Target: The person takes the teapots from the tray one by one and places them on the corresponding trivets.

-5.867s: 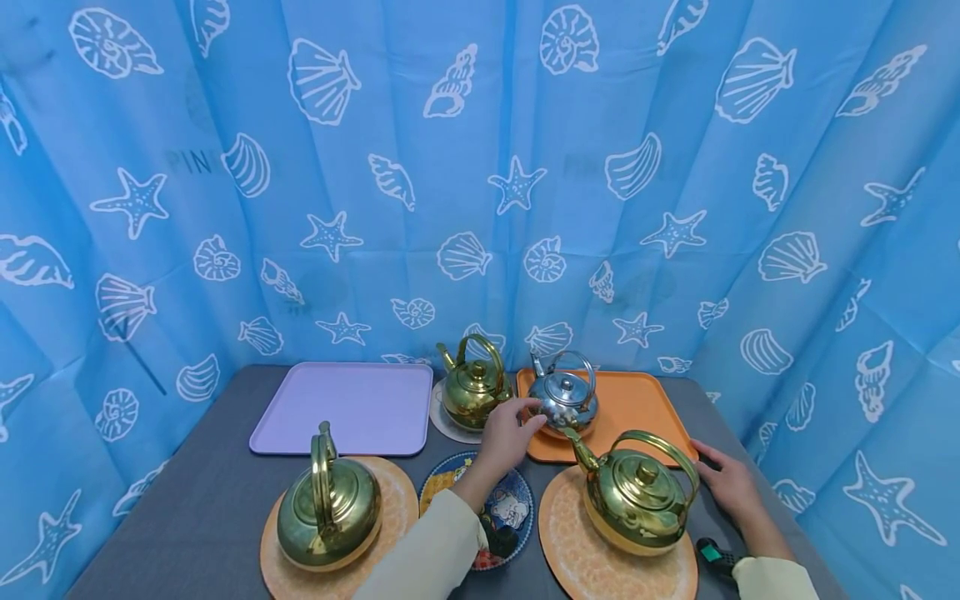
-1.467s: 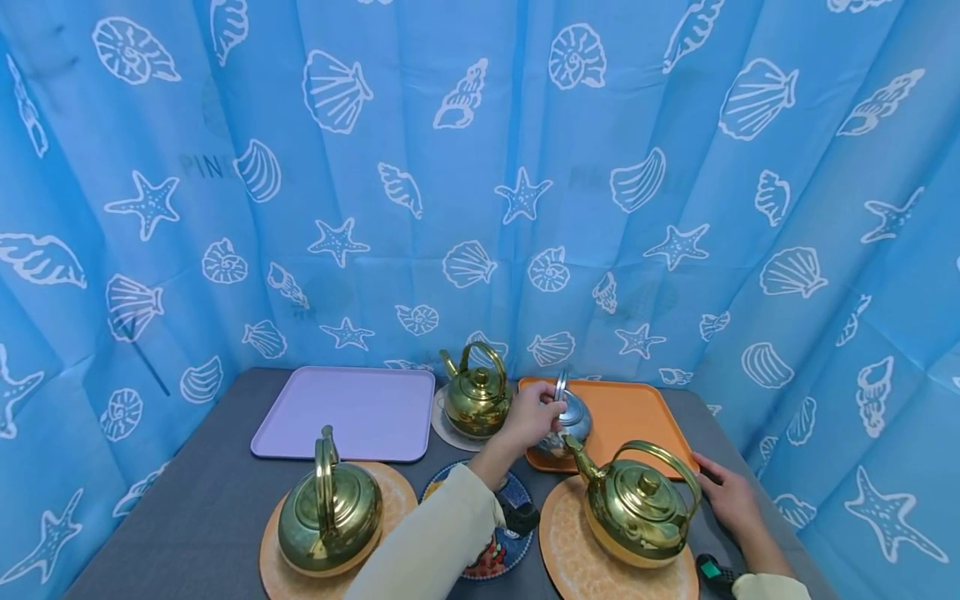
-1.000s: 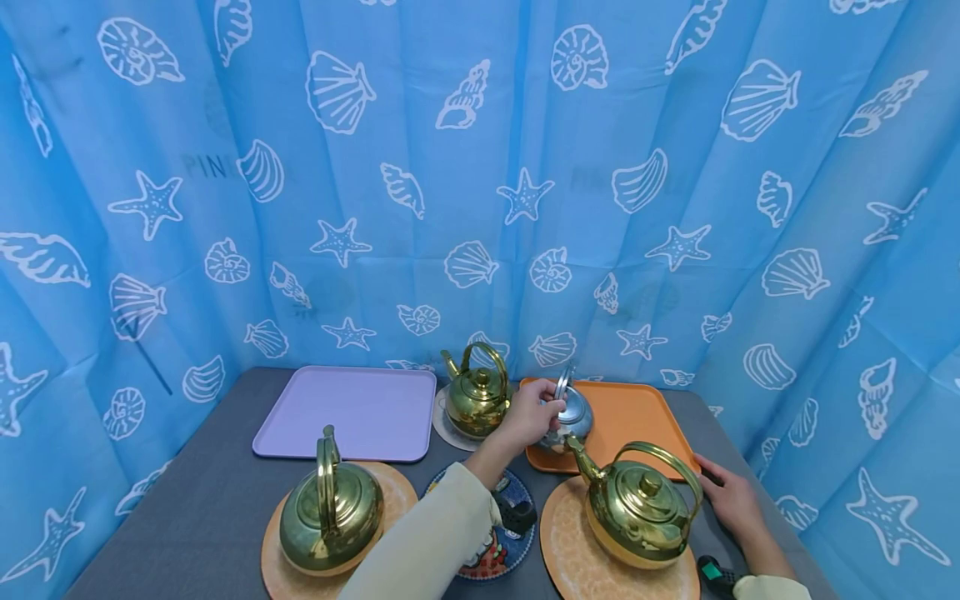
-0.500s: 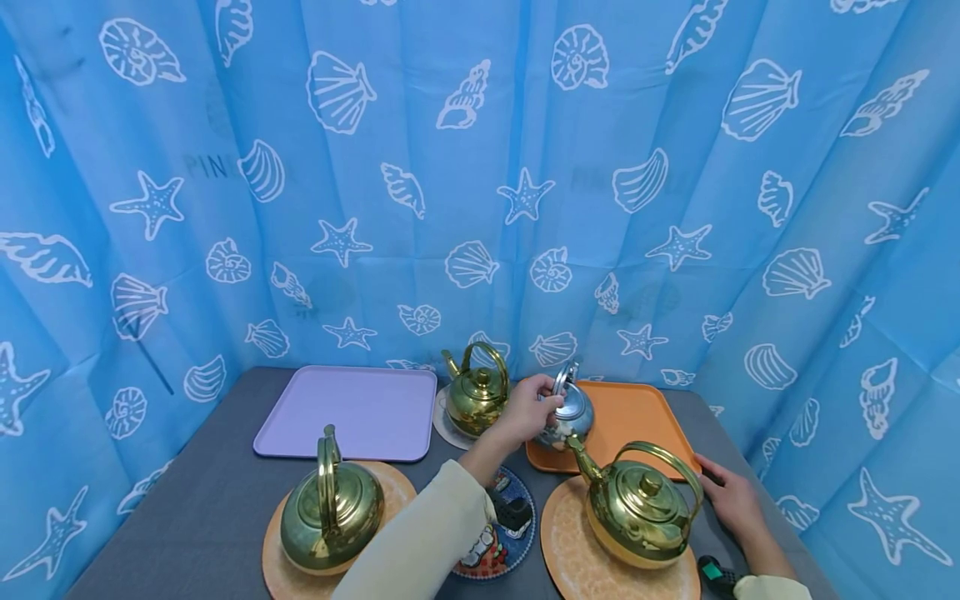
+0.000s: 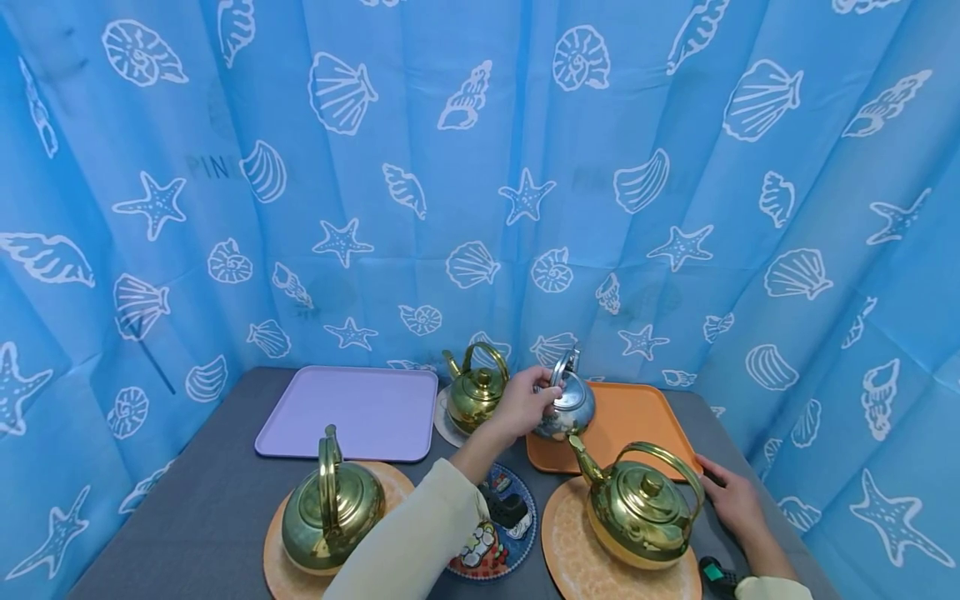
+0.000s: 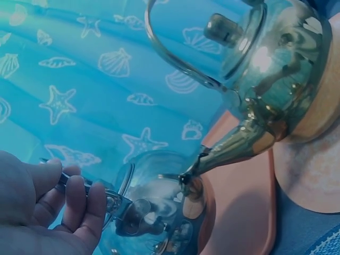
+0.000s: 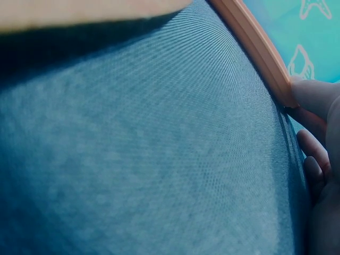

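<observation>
My left hand [image 5: 525,402] grips the handle of a silver kettle [image 5: 570,408], whose body is over the left part of an orange tray [image 5: 630,417]. Whether its base touches the tray I cannot tell. In the left wrist view, my left fingers [image 6: 90,207] curl round the kettle's handle, and the silver kettle [image 6: 154,186] is partly hidden by a gold spout. At the tray's near right corner is my right hand [image 5: 731,500]. The right wrist view has its thumb and a finger pinching the orange tray [image 7: 260,48] by that corner.
A gold kettle [image 5: 641,504] on a round orange mat [image 5: 573,558] stands before the tray, its spout close to the silver kettle. Another gold kettle [image 5: 330,508] stands front left, a smaller gold kettle [image 5: 474,400] behind. A purple tray [image 5: 348,412] and patterned plate [image 5: 517,546] lie nearby.
Earlier my left hand was beside the silver kettle; it then took the handle, and the kettle turned. Lately the kettle has moved slightly up or back. My right hand has stayed at the tray corner.
</observation>
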A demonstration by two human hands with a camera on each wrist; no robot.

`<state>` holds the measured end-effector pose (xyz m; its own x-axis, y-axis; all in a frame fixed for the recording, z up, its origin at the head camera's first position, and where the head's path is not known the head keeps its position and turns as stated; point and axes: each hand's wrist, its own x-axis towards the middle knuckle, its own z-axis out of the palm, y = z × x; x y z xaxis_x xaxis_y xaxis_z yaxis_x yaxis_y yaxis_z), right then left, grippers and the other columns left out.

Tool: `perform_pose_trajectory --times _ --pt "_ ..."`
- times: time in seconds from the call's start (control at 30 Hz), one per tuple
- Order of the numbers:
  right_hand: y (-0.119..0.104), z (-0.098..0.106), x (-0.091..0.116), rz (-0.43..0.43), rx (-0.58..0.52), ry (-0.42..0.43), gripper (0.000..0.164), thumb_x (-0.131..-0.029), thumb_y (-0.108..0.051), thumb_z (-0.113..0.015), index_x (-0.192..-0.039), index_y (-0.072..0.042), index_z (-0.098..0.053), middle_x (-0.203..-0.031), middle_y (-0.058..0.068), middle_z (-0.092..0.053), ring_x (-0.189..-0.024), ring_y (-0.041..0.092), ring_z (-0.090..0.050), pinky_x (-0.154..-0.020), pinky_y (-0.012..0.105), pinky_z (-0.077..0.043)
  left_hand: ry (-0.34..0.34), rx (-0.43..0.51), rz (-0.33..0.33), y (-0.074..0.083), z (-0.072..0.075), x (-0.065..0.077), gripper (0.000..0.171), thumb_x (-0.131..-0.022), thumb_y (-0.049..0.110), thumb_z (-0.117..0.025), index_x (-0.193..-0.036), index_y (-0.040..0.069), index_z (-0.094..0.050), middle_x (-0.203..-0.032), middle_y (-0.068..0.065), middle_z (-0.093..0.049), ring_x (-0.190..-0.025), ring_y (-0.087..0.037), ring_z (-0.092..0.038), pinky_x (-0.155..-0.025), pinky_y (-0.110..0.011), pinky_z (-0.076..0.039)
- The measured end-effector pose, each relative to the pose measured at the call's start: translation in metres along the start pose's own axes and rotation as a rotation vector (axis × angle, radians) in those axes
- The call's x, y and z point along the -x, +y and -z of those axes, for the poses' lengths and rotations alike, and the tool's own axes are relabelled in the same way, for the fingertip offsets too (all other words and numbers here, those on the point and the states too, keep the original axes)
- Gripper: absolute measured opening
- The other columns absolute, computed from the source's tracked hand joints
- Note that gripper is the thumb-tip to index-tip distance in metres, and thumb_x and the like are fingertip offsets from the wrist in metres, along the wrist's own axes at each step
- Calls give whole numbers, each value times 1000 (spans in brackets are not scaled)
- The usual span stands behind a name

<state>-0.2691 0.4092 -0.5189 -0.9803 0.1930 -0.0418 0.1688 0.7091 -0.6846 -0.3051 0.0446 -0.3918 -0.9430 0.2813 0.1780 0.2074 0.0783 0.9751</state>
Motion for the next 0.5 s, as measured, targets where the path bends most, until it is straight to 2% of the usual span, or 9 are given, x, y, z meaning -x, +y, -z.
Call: perform_pose_trajectory --times 0.2,0.5 --pt "1 0 1 4 4 -5 58 -102 -32 -50 -144 6 -37 -145 35 -30 -132 55 -24 -104 66 -23 11 0 -16 4 3 -1 10 -97 4 -58 -105 1 -64 -93 -2 -61 -73 -20 -61 -76 -46 -55" --pt "1 0 -1 -2 18 -6 59 -102 -34 -49 -144 4 -37 -145 36 -29 -132 56 -23 -103 67 -22 17 19 -34 17 9 6 8 -98 9 -57 -103 5 -62 -93 -4 -57 -78 -23 -63 -74 -47 -54"
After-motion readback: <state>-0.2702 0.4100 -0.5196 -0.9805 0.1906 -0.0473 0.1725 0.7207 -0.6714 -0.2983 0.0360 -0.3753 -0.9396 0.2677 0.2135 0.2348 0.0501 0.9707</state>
